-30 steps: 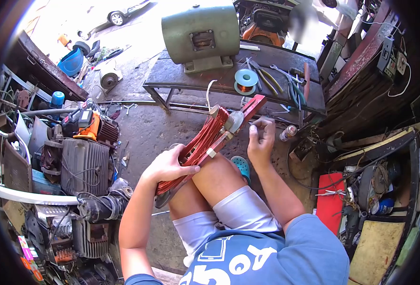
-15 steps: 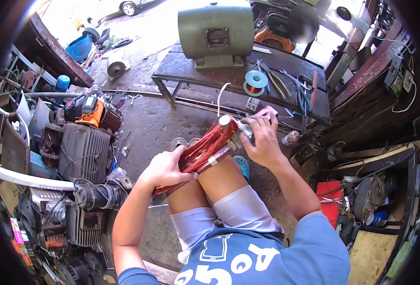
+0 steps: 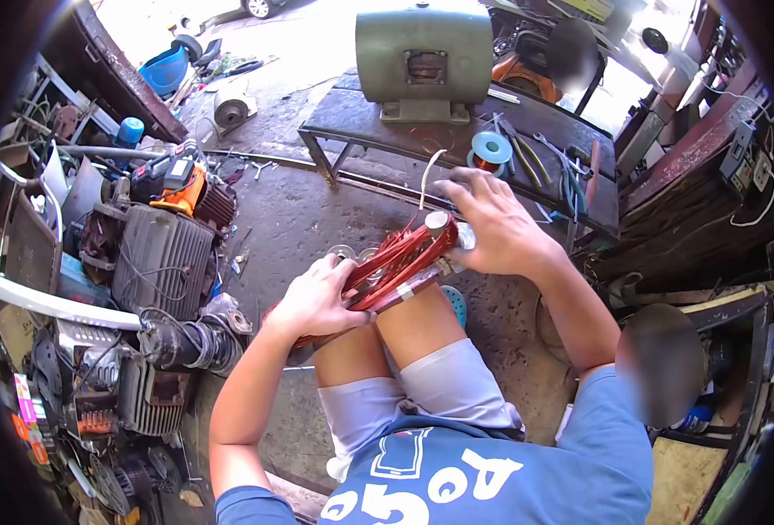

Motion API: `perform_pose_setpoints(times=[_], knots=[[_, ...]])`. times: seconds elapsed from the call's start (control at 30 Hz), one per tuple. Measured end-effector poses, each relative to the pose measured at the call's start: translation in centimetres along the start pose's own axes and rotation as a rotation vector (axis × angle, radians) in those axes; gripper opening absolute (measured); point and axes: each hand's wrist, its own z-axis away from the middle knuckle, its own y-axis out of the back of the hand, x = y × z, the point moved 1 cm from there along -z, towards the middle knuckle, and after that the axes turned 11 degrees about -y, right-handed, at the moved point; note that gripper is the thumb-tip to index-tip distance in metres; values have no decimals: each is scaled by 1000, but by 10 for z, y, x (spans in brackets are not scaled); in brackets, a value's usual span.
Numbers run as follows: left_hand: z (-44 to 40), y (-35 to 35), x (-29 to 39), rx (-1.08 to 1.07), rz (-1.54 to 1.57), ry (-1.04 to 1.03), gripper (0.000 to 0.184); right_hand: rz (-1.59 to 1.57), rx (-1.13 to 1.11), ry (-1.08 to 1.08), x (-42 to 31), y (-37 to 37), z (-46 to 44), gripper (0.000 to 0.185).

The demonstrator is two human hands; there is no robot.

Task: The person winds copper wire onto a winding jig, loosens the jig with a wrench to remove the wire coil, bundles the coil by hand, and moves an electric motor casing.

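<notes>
A bundle of red copper wire [image 3: 406, 259] is stretched over a long winding frame lying slantwise above my knees. My left hand [image 3: 321, 299] is wrapped round the lower left part of the bundle, thumb on the near side. At the upper right end, my right hand [image 3: 499, 223] is spread over the frame, fingers apart, its thumb side close to the wire's end. A pale round peg [image 3: 437, 220] shows at that end, with a whitish strip [image 3: 425, 179] rising beside it. What lies under my right palm is hidden.
A green motor housing [image 3: 424, 59] stands on a dark metal bench [image 3: 334, 112]. Beside it are a wire spool [image 3: 489, 150] and pliers [image 3: 527, 156]. Motor parts, including a finned housing [image 3: 161, 264], crowd the left. A blurred round shape [image 3: 662, 363] is at the right.
My right hand first moved onto the upper end of the frame, and its fingers are now spread wider. My left hand stays on the wire. The view has shifted, so the bench appears farther right.
</notes>
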Motion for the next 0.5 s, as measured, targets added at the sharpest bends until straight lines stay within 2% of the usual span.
perform_pose_setpoints(times=[0.03, 0.17, 0.27, 0.3, 0.33, 0.4, 0.43, 0.5], knots=[[0, 0, -1, -9, -10, -1, 82, 33, 9, 114, -9, -1, -5, 75], [-3, 3, 4, -69, -14, 46, 86, 67, -288, 489, -45, -21, -22, 76], [-2, 3, 2, -83, -17, 16, 91, 193, -655, 420, -62, -45, -27, 72], [1, -1, -6, -63, -15, -20, 88, 181, -557, 480, -59, -57, -23, 72], [6, 5, -10, -91, 71, -4, 85, 161, -345, 605, -52, -72, -18, 67], [11, 24, -18, -146, 251, 23, 81, 188, -367, 579, -58, -68, -16, 64], [18, 47, -8, -266, 475, 146, 70, 202, -350, 591, -57, -70, -15, 62], [35, 45, -47, -124, 455, 89, 60, 231, -313, 600, -55, -74, -13, 59]])
